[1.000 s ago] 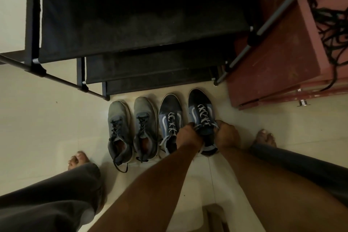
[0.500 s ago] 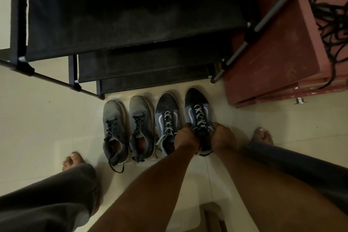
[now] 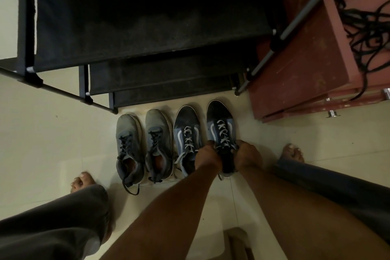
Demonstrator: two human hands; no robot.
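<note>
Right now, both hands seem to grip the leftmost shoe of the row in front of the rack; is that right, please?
Not quite: in the head view the left hand and right hand grip the rightmost shoe, a navy lace-up sneaker.

This is a home's shoe corner: a black metal rack with fabric shelves (image 3: 147, 34) stands on cream floor tiles (image 3: 42, 137) beside a reddish-brown wooden cabinet (image 3: 306, 65). Grey mesh sneakers (image 3: 128, 133) and navy canvas sneakers (image 3: 186, 120) sit before it, near my bare feet (image 3: 81, 181).
</note>
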